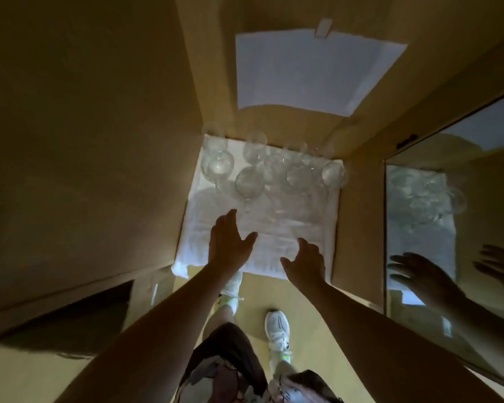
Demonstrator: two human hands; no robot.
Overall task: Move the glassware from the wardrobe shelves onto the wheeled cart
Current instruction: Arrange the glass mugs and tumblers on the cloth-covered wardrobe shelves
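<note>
Wardrobe shelf [358,222] lined with white cloth [288,228] | wine glasses [249,181] clustered at back, none lifted | left hand [229,242] and right hand [306,264] spread, empty, over cloth | step: reaching in; next likely needs stem grips

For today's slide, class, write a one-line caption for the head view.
Both open hands, left hand and right hand, reach toward wine glasses on a white cloth.

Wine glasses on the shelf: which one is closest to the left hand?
The wine glass at the front of the group, its stem pointing toward the left hand. The other glasses stand farther back or off to the right on the white cloth.
</note>
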